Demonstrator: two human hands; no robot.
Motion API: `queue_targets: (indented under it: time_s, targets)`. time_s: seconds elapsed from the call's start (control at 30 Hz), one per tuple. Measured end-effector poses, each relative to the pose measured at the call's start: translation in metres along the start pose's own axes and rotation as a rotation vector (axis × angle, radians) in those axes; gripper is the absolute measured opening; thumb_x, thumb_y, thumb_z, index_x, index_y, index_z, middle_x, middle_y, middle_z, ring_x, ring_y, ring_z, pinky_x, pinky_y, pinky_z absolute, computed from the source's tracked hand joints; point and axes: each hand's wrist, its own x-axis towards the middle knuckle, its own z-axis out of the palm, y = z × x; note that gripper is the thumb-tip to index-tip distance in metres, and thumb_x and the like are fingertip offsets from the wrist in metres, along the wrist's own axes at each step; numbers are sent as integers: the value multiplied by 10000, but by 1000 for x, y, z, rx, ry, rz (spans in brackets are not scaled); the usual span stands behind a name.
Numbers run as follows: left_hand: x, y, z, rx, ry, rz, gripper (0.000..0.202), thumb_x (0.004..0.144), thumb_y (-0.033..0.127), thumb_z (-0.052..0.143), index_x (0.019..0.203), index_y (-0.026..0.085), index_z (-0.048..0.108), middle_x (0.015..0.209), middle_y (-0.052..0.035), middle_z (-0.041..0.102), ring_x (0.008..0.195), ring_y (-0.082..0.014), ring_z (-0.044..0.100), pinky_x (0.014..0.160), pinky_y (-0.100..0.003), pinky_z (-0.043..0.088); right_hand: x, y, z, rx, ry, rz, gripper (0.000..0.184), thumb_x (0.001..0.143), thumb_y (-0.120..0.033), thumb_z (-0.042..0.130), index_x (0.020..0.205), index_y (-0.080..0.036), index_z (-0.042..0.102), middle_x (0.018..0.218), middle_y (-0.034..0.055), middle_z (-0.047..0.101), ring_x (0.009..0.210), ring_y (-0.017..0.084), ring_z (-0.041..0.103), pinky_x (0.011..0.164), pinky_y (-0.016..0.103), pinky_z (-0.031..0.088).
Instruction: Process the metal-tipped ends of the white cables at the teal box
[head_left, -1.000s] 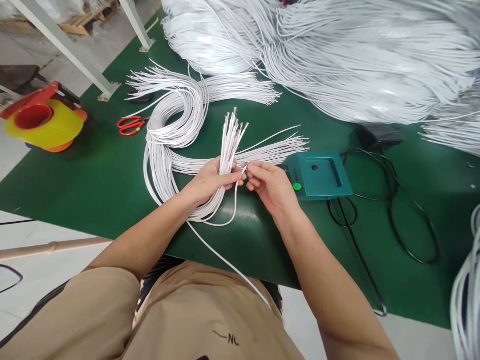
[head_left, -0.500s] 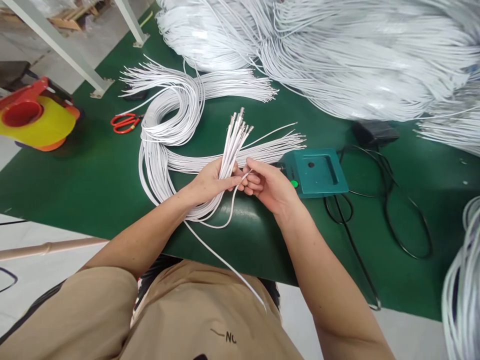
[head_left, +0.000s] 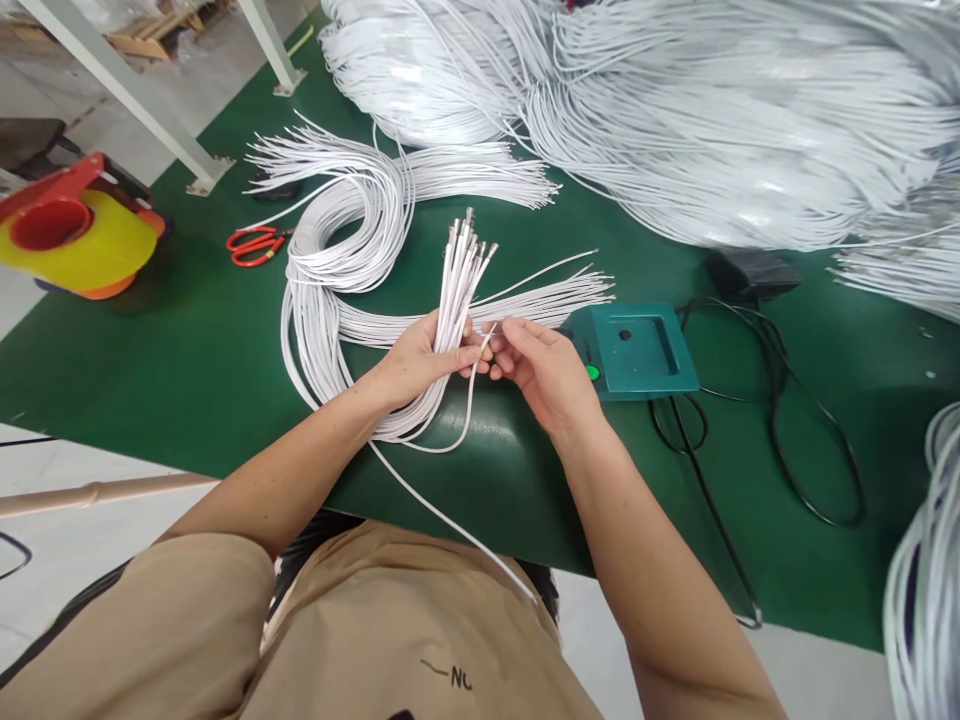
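clamping bundle [head_left: 454, 295] in left hand [head_left: 420, 360], with 1 wire [head_left: 470, 404] split off, seemingly for easier reach by right hand [head_left: 546, 368]; cannot tell whether pinching its tip or only near.

Red-handled scissors [head_left: 259, 247] on green table [head_left: 187, 350]; yellow roll [head_left: 105, 240] left, black box [head_left: 752, 273] right.

Black "N" [head_left: 456, 678] on tan shirt [head_left: 375, 620], rest unclear

White cables [head_left: 459, 295]; green table [head_left: 187, 370]; teal device [head_left: 646, 350]
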Motion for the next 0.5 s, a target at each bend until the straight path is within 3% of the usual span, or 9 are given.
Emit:
queue_targets:
  time_s: [0.17, 0.27, 0.33, 0.43, 0.5]
  targets:
    - [0, 1, -1, -57, -23, -56, 527, 731, 250, 783, 1206, 195, 561, 839, -1, 643, 718, -113, 653, 626, -213, 491, 0, 6, 2, -464, 146, -273, 116, 825, -267, 633, 795, -159, 665, 729, 15, 635, 647, 128, 554, 652, 279, 466]
    - [2, 2, -3, -97, -49, -132, 550, 722, 241, 788, 1237, 200, 599, 863, -7, 641, 741, -109, 653, 643, -205, 492, -1, 10, 2, -984, 249, -563, 195, 890, -203, 515, 729, -170, 619, 755, 43, 608, 717, 160, 545, 688, 299, 425]
    - [3, 2, -4, -125, -62, -158, 518, 720, 224, 784, 1212, 183, 626, 847, -6, 630, 746, -106, 652, 644, -197, 491, -3, 9, 2, -1345, 237, -725, 269, 933, -186, 431, 732, -170, 609, 793, 72, 601, 761, 182, 530, 712, 314, 400]
    - [5, 1, -4, -117, -43, -181, 488, 720, 186, 767, 1189, 165, 633, 852, 0, 621, 729, -95, 654, 656, -196, 498, -5, 1, -4, -1681, 113, -788, 298, 962, -191, 375, 803, -170, 626, 843, 92, 619, 804, 207, 526, 732, 327, 376]
    - [6, 0, -3, -73, -9, -178, 469, 722, 159, 752, 1174, 162, 627, 836, 15, 608, 716, -91, 663, 700, -213, 514, -5, -7, -12, -1794, 125, -753, 230, 952, -209, 416, 915, -164, 638, 934, 104, 650, 875, 236, 536, 768, 346, 365]
